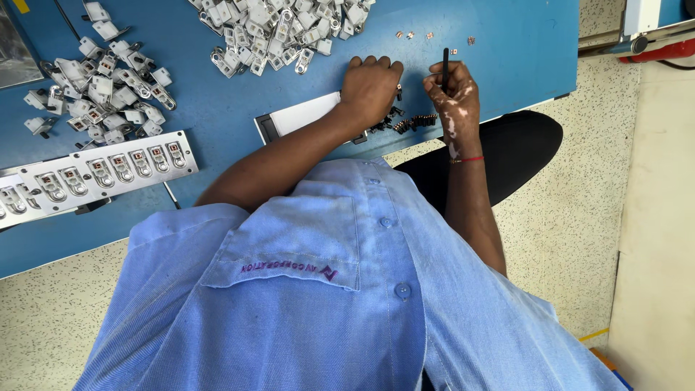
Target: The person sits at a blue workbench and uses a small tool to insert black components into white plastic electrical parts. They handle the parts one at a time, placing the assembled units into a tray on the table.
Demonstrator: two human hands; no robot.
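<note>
My left hand (371, 88) lies knuckles up on the right end of a flat white plate (300, 114) at the near edge of the blue table (203, 108). Its fingers are curled under, and whatever is beneath them is hidden. My right hand (455, 98) is just to its right, pinching a thin black stick-like tool (445, 59) that points away from me. A short row of small dark parts (416, 123) lies on the table edge between and below the two hands. A few tiny copper pieces (405, 34) sit beyond the fingertips.
Piles of small white-and-metal clip parts lie at the table's far middle (282, 32) and left (101, 87). A long metal fixture strip (108, 170) holds several seated parts at the near left. A black seat (517, 148) and speckled floor (579, 181) are to the right.
</note>
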